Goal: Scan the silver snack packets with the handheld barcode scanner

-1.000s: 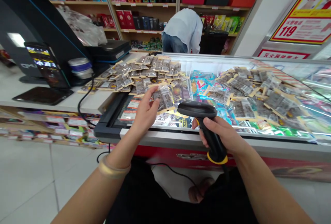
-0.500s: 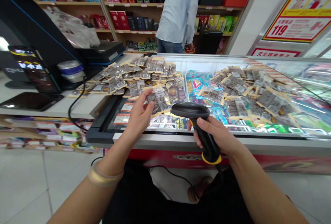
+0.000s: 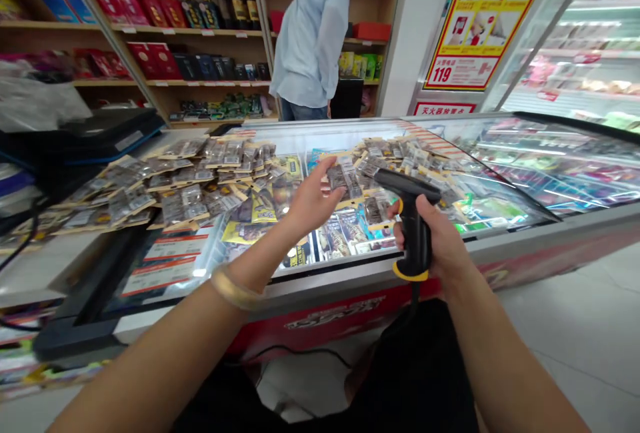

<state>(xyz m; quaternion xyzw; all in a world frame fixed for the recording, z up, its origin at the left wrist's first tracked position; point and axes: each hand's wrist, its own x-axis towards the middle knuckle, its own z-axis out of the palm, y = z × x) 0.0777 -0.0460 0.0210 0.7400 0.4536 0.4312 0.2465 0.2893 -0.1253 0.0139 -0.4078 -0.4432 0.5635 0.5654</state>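
My right hand (image 3: 443,236) is wrapped round the handle of a black barcode scanner (image 3: 414,233) with yellow trim. The scanner's head points left, above the freezer's front edge. My left hand (image 3: 317,196) reaches over the freezer glass, its thumb and fingers spread. Just beyond its fingertips lies a small clear packet (image 3: 347,181) with dark contents and a tan edge; whether they touch is unclear. Similar packets form a left pile (image 3: 187,183) and a right pile (image 3: 415,156).
The glass-topped freezer (image 3: 350,279) holds colourful bags. A black device (image 3: 110,136) stands at the left. Behind the freezer, a person in a light-blue shirt (image 3: 313,39) stands by shelves of bottles and boxes (image 3: 200,33). A cable (image 3: 300,351) hangs below.
The view has swung right. My left hand has moved from the left pile toward the right one and its fingers have parted from the packet. The scanner stays in my right hand, more upright.
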